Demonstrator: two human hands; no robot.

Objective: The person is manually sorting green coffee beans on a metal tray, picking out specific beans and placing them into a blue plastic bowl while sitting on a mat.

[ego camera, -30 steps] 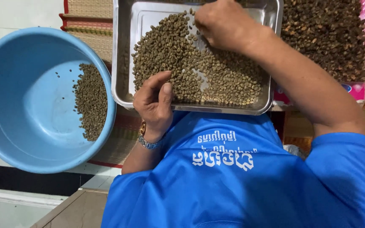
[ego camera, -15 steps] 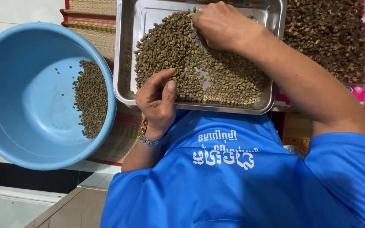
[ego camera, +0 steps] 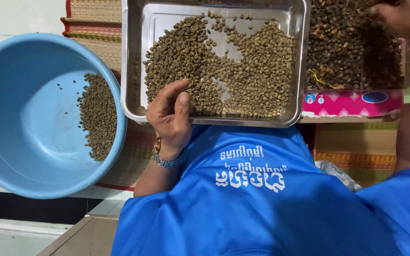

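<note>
A steel tray (ego camera: 130,71) holds a spread of pale green coffee beans (ego camera: 257,71), with bare metal showing at its far end. My left hand (ego camera: 169,118) grips the tray's near left rim, thumb resting on the beans inside; a metal watch (ego camera: 164,160) is on that wrist. My right hand (ego camera: 404,19) is at the top right corner, above a heap of dark brown beans (ego camera: 347,47) in a pink box (ego camera: 352,102). Only part of that hand shows, and its fingers are out of sight.
A large blue plastic basin (ego camera: 29,123) stands left of the tray, with a small pile of green beans (ego camera: 98,116) against its right wall. A striped woven mat (ego camera: 357,147) lies under the tray and box. White floor tiles (ego camera: 20,14) are at far left.
My right hand has left the green beans in the tray and swung right to the dark beans in the pink box. My left hand keeps its hold on the tray rim.
</note>
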